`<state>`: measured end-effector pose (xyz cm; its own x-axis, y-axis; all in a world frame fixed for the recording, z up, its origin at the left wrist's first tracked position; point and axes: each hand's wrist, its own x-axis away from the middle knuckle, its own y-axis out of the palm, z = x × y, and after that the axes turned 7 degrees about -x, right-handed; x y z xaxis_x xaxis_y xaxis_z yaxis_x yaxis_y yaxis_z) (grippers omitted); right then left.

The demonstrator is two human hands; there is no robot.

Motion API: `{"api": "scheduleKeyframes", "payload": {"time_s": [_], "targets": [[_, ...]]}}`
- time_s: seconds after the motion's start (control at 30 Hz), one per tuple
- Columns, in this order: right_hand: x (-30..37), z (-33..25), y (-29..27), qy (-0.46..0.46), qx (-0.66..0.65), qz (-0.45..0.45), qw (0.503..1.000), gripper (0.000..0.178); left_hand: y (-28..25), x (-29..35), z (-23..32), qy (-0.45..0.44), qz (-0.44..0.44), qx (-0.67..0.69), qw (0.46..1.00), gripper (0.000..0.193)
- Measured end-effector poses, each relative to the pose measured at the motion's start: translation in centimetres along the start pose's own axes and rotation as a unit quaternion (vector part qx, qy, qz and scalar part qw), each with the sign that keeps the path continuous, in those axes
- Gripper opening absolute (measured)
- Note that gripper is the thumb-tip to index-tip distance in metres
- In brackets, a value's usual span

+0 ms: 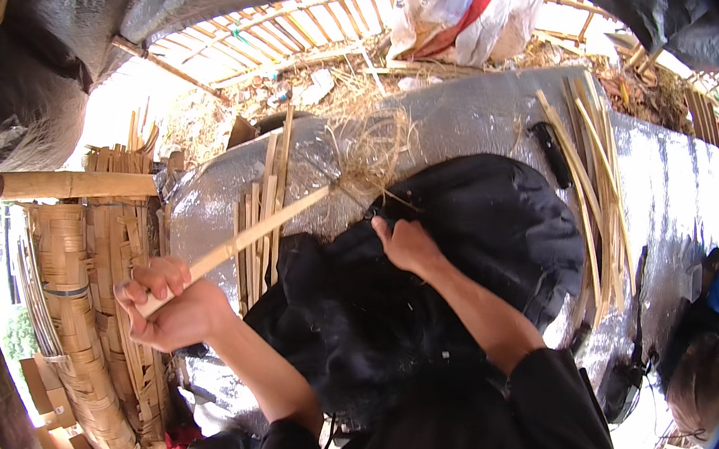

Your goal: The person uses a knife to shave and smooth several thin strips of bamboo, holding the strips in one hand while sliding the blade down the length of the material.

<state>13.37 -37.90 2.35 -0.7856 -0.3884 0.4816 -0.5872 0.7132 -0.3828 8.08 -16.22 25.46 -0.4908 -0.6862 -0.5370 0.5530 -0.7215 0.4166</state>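
Observation:
A long, pale bamboo strip slants up and to the right from my left hand. My left fingers are wrapped round its lower end. The strip's far end comes close to a tangle of thin shavings. My right hand is closed beside that end, over the black cloth on my lap. A small dark piece shows at its fingertips, but what the fingers hold is too hidden to name.
More bamboo strips lie in a bundle on the left and in another on the right. A black cylindrical object rests on the silvery sheet. Rolled woven bamboo stands at left, below a bamboo pole. A person's head appears far right.

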Motion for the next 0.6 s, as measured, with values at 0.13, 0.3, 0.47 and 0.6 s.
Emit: {"api": "scheduleKeyframes", "payload": {"time_s": [0.13, 0.3, 0.47, 0.6], "targets": [[3.6, -9.5, -1.6, -0.105, -0.050, -0.035, 0.993, 0.075, -0.1, 0.3, 0.8, -0.007, -0.040, -0.013, 0.999, 0.033], [7.6, -15.2, -1.8, -0.229, -0.130, -0.033, 0.964, 0.065, 1.1, 2.0, 0.1, 0.012, -0.103, 0.032, 0.994, 0.035], [8.7, -13.9, -1.3, -0.230, -0.079, -0.032, 0.970, 0.066, -0.1, 3.3, 0.7, 0.013, -0.103, 0.020, 0.994, 0.037], [8.7, -16.1, -1.8, -0.260, -0.057, 0.018, 0.964, 0.067, 1.1, 3.0, 0.1, 0.051, -0.034, -0.026, 0.998, 0.038]]}}
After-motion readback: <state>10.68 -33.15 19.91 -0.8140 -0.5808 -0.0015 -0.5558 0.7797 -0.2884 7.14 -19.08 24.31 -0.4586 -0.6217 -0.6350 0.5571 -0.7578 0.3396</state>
